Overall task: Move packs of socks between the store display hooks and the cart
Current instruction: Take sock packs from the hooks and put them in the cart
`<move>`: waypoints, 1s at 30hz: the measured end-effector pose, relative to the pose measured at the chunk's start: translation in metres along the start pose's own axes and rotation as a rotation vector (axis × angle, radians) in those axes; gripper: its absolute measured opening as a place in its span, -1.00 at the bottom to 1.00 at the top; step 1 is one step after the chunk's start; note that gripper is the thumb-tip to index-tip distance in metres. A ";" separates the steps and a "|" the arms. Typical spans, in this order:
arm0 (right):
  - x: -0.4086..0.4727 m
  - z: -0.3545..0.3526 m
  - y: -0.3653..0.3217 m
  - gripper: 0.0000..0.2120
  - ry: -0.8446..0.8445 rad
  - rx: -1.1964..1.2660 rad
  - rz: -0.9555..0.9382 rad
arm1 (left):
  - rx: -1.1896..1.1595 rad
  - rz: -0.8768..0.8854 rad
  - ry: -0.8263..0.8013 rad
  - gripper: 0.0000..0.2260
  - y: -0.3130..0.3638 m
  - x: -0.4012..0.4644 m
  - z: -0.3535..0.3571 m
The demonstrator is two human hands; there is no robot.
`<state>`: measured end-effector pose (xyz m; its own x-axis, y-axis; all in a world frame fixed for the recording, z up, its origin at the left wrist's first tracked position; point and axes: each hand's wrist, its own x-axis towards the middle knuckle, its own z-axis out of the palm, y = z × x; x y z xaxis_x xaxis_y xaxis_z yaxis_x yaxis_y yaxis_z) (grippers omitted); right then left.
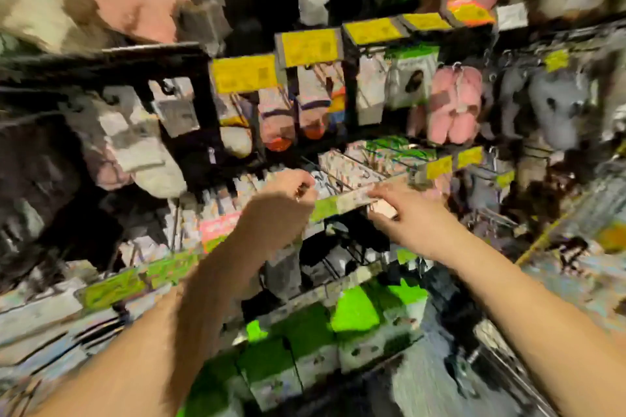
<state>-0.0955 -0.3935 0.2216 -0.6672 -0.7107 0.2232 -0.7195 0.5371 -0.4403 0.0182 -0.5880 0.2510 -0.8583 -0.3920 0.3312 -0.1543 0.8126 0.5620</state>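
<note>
Left hand (288, 193) and right hand (403, 203) both pinch 1 sock pack (342, 201) at the hooks.

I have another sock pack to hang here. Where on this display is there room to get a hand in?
The image is blurred, so this is tentative. The dark gap below the pack both hands hold looks open. The left hand and right hand crowd that row; the hooks with pink socks above look packed.

Yellow price tags (310, 47) line the rack rails — pink fluffy slippers (455, 101) hang at right.
</note>
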 end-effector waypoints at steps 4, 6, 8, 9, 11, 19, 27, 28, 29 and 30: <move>-0.053 0.020 0.097 -0.58 -0.125 -0.027 0.221 | 0.179 0.050 -0.274 -0.83 0.007 0.011 0.100; -0.078 0.024 0.144 -0.56 -0.179 -0.034 0.326 | 0.155 0.049 -0.396 -0.85 0.022 0.018 0.151; -0.103 0.026 0.191 -0.57 -0.223 -0.040 0.422 | 0.128 0.034 -0.497 -0.84 0.043 0.023 0.204; -0.116 0.026 0.212 -0.57 -0.250 -0.039 0.466 | 0.115 0.026 -0.520 -0.81 0.052 0.024 0.231; -0.143 0.024 0.254 -0.60 -0.303 -0.009 0.568 | 0.097 0.071 -0.539 -0.83 0.076 0.024 0.282; -0.229 0.026 0.385 -0.57 -0.323 0.280 1.067 | 0.044 0.142 -0.937 -0.85 0.160 0.021 0.461; -0.248 0.024 0.480 -0.76 0.158 0.485 1.494 | -0.105 0.085 -1.266 -0.73 0.231 0.037 0.578; -0.249 0.026 0.492 -0.72 0.224 0.501 1.527 | -0.145 0.030 -1.281 -0.75 0.238 0.038 0.595; -0.249 0.028 0.504 -0.70 0.283 0.518 1.559 | -0.190 -0.045 -1.296 -0.78 0.246 0.039 0.611; -0.248 0.030 0.514 -0.69 0.348 0.533 1.584 | -0.234 -0.120 -1.299 -0.77 0.253 0.041 0.630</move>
<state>-0.2943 0.0453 -0.0864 -0.6721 0.4927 -0.5527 0.7300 0.3163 -0.6059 -0.3642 -0.1272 -0.0707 -0.7069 0.3453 -0.6173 -0.2868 0.6579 0.6963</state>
